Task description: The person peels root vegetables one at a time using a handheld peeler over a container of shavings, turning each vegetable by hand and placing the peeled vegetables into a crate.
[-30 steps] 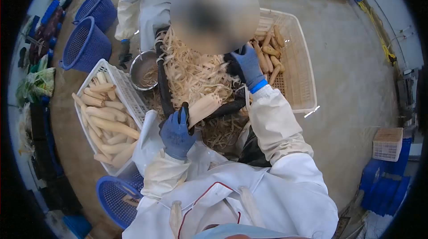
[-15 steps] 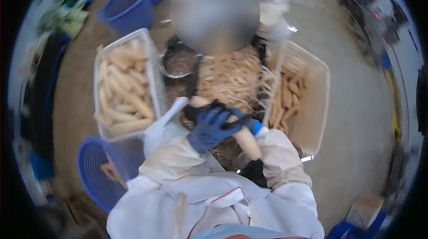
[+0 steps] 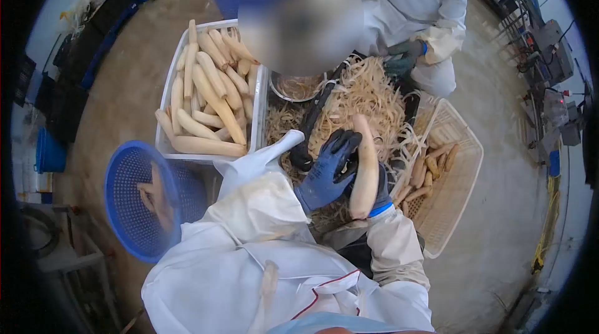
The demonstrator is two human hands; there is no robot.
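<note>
Now a pale root pokes over peelings!
Left hand curls alongside; right hand, grip hidden; floor opens past the cream crate's edge.

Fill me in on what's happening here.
A person wearing gloves has a long pale root at their hands: the left hand beside it, the right hand partly hidden behind it. Beyond lies a heap of peel strips. More pale roots are piled in a white crate to the left; browner ones lie in a cream basket to the right. Across the heap, a co-worker's gloved hand is by the strips.
</note>
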